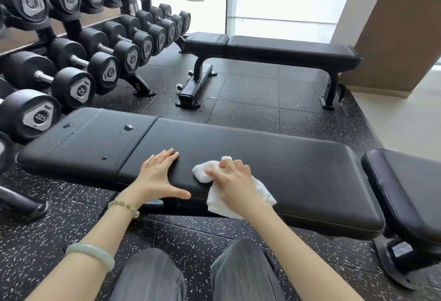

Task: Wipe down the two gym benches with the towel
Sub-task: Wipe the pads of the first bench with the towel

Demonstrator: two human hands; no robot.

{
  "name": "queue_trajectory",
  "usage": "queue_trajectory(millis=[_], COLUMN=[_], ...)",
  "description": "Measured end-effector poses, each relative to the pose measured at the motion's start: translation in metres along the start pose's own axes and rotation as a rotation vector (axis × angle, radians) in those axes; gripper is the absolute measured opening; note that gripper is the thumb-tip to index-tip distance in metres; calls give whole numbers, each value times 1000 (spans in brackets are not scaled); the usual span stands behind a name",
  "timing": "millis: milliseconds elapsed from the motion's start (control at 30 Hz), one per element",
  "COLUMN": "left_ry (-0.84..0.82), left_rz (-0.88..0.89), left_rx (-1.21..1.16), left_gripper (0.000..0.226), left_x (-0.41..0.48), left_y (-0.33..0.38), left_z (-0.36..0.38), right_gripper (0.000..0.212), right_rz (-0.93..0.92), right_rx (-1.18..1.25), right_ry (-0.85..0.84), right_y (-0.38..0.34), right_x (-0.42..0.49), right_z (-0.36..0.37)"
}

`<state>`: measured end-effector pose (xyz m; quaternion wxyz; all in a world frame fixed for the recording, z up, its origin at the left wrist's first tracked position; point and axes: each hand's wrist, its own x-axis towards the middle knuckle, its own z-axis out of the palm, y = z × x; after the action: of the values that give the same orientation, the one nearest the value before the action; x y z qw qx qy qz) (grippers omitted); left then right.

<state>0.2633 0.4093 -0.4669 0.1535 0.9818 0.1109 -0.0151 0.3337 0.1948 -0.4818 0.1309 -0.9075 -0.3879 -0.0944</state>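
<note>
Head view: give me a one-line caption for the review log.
Right hand holds a white towel on the near bench, left hand flat beside it.

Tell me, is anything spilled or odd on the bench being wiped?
Yes. A few drops of liquid sit on the near bench's shorter pad, left of the seam. The right hand holds the towel on the longer pad, away from them. Nothing else stands out.
</note>
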Motion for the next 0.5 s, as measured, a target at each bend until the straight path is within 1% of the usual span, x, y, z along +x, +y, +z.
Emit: queue_trajectory(millis=[33, 100, 233, 333, 433, 500], left_ry=[-5, -10, -5, -4, 2, 2], left_rz=[1, 4, 2, 0, -15, -17], left_rx=[4, 19, 30, 32, 16, 9], left_gripper=[151, 157, 157, 156, 156, 156], left_x=[0, -1, 0, 1, 2, 2], left_y=[0, 1, 2, 2, 3, 4], left_z=[0, 1, 0, 2, 2, 1], right_gripper=[35, 36, 44, 37, 37, 35], right_rz=[10, 83, 335, 490, 567, 525], right_rx=[0, -11, -64, -114, -134, -136], right_ry=[-30, -36, 1, -77, -80, -68], right_y=[8, 30, 95, 144, 149, 126], right_x=[-8, -19, -19, 9, 40, 56], right_z=[-4, -19, -47, -44, -35, -26])
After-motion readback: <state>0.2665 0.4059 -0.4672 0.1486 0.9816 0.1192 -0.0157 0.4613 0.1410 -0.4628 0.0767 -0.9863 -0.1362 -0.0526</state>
